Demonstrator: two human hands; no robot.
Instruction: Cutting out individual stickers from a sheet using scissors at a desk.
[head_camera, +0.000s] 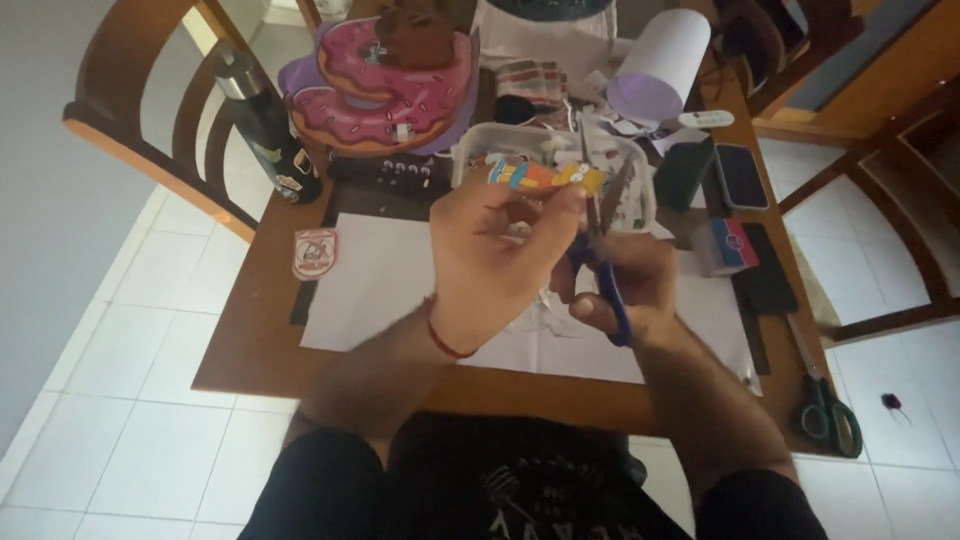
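Two hands cut a small colourful paper figure with scissors above a cluttered wooden table.

Nearest, the right hand (635, 290) is closed through the blue-handled scissors (600, 240), blades pointing up. The left hand (495, 255) pinches the orange, yellow and blue cutout (540, 175) by its fingertips, raised over a white sheet (380, 270). Beyond stand a clear plastic tub (480, 140), a pink donut decoration (385, 90) and a dark bottle (265, 120); green-handled scissors (825, 400) lie far right.
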